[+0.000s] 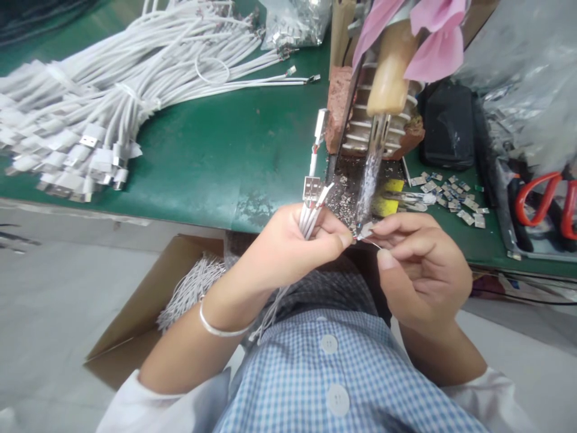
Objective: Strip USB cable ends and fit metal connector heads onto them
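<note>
My left hand (293, 243) is closed around several thin white USB cables (308, 221), their ends rising above the fist. Two of those ends carry silver connectors (312, 189). Between its thumb and forefinger it pinches a cable end with bared wires, beside a small silver connector (366, 230). My right hand (421, 270) touches that connector with its forefinger and pinches a fine solder wire (372, 242) near the thumb. A soldering iron (370, 174) is fixed above, pointing down, its tip right at the wires and connector.
Bundled white USB cables (90, 120) lie at the left on the green table (193, 162). Loose connector pieces (464, 198) are scattered at the right, near a yellow sponge (391, 198) and red-handled pliers (538, 198). A cardboard box (130, 325) with cables stands below.
</note>
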